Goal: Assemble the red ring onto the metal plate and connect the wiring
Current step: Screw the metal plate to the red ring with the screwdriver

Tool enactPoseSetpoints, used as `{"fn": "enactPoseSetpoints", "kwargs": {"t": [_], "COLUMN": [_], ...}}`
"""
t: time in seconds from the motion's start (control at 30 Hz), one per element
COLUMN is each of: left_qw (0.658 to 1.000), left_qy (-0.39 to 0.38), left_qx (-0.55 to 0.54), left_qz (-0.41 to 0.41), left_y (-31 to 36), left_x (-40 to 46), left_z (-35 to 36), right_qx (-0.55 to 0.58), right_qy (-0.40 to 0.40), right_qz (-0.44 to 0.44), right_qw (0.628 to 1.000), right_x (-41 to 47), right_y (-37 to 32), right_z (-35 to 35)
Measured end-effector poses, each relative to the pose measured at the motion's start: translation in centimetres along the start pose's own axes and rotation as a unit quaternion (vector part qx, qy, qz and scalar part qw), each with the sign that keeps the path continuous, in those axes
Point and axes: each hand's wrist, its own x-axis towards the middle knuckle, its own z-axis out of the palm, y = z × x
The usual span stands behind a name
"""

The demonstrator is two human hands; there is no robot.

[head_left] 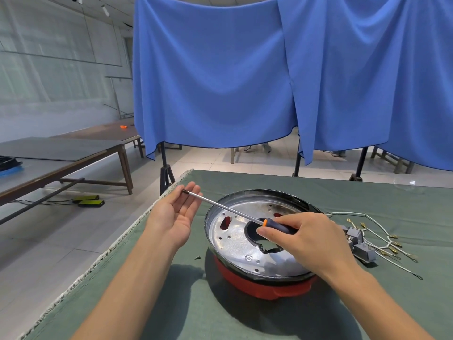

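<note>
Green felt table [245,320]: my right hand [311,241] gripped the screwdriver [235,212], its steel shaft slanting up-left across the shiny metal plate [235,241] on the red ring [264,288] to my spread left hand [176,214].

A workshop or training hall, that's the look of it. Pale floor tiles [73,241] run wide and open, with frosted wall panels [56,57] at ten o'clock. Long wooden-legged work tables [61,155] stretch off at nine o'clock, a small orange item [123,127] lying on the far one, and two yellow-and-black foot pedals [89,201] on cables sit on the floor beneath. Blue cloth screens [245,69] hang from black stands across twelve o'clock, partitioning off stations; shoes and stool legs show under their hem. Nearest, a desk [318,187] under green felt carries a screwdriver [245,214], a metal plate [235,236] and loose wiring [382,239]: bench assembly territory.
</note>
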Motion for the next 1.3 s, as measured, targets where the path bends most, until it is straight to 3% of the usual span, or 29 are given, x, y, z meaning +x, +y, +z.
{"fn": "enactPoseSetpoints", "kwargs": {"t": [0.3, 0.53, 0.73, 0.9, 1.1, 1.2, 1.3], "left_qw": [0.998, 0.991, 0.994, 0.994, 0.996, 0.996, 0.997], "left_qy": [-0.031, 0.014, -0.003, -0.024, -0.013, 0.009, 0.050], "left_qx": [0.010, 0.013, -0.009, -0.045, -0.009, 0.014, 0.007], "left_qz": [0.050, 0.134, 0.110, 0.100, 0.089, 0.083, 0.065], "left_y": [-0.4, -2.2, -2.4, -2.5, -3.0, -3.0, -2.5], "left_x": [0.1, -0.1, 0.1, -0.2, 0.1, 0.4, 0.7], "left_z": [0.0, 0.0, -0.1, 0.4, -0.1, -0.4, -0.8], "right_qx": [0.028, 0.106, 0.132, 0.191, 0.203, 0.282, 0.434], "right_qy": [-0.028, -0.092, -0.107, -0.176, -0.235, -0.280, -0.288], "right_qz": [0.036, 0.081, 0.093, 0.109, 0.126, 0.147, 0.177], "right_qw": [0.999, 0.987, 0.981, 0.960, 0.942, 0.906, 0.835], "right_x": [0.2, 0.5, 0.7, 1.2, 1.4, 1.7, 2.1], "right_y": [0.2, 0.1, 0.1, 0.2, 0.1, 0.4, 0.9], "right_z": [-0.8, -1.0, -1.2, -1.9, -2.1, -2.7, -3.4]}}
